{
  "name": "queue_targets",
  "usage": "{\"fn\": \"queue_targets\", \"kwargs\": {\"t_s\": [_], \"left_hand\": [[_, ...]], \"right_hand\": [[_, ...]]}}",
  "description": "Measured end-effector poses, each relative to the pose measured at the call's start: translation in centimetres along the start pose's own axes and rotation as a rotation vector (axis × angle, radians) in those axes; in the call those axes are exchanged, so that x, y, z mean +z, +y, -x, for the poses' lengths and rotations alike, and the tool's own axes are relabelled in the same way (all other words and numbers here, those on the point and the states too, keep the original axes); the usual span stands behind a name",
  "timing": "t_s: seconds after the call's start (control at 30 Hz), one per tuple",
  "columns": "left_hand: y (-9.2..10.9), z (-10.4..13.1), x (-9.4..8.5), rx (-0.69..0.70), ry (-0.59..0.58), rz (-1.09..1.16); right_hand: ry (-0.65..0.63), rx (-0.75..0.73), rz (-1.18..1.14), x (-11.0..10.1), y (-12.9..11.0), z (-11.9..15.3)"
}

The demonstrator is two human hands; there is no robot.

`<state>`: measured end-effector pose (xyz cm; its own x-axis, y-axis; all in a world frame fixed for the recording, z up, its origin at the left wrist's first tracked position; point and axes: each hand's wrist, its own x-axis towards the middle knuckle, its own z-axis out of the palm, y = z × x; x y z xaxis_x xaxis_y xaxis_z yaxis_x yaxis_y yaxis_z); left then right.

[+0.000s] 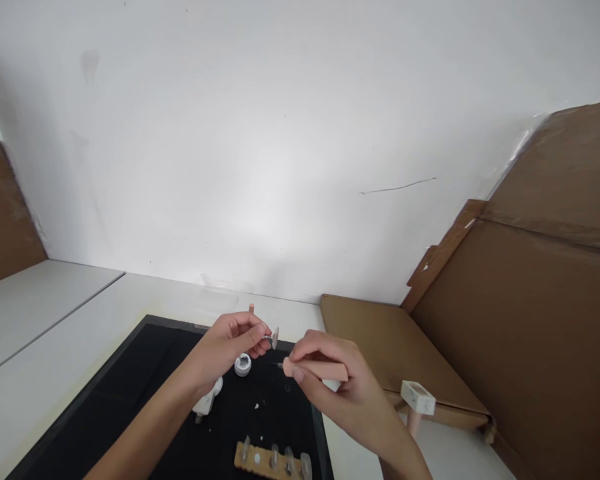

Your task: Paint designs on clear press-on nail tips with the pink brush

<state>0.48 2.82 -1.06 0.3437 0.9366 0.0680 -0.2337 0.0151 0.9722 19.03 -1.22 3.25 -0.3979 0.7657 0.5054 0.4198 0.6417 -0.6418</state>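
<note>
Currently left hand point(234, 338), grip pinching small clear-ended piece point(275, 338); right hand point(350, 397), grip pinching pink-handled tool point(323, 371). Careless nudge from thin tip point(279, 365) could dislodge the piece.

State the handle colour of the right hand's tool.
The handle is peach-pink, best seen in the head view.

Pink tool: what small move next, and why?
I'd probably raise the pink tool slightly, bringing its tip to the clear piece: the right hand holds the tool with its tip pointing left, below the piece in view, with a gap between; the left hand holds the piece.
</note>
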Motion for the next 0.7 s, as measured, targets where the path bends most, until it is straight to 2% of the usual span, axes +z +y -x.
{"fn": "queue_targets", "kwargs": {"t_s": [0.2,0.43,0.6,0.7], "left_hand": [[0.00,0.02,0.16,0.001,-0.007,-0.011],[0.05,0.16,0.30,0.006,0.003,-0.023],[-0.02,0.27,0.33,0.008,0.009,-0.034],[0.01,0.33,0.39,0.016,0.019,-0.042]], "right_hand": [[0.121,0.010,0.029,0.04,0.19,0.03],[0.017,-0.005,0.010,0.23,-0.06,0.12],[0.126,0.005,0.043,0.28,0.17,0.20],[0.129,0.014,0.064,0.31,0.15,0.27]]}}
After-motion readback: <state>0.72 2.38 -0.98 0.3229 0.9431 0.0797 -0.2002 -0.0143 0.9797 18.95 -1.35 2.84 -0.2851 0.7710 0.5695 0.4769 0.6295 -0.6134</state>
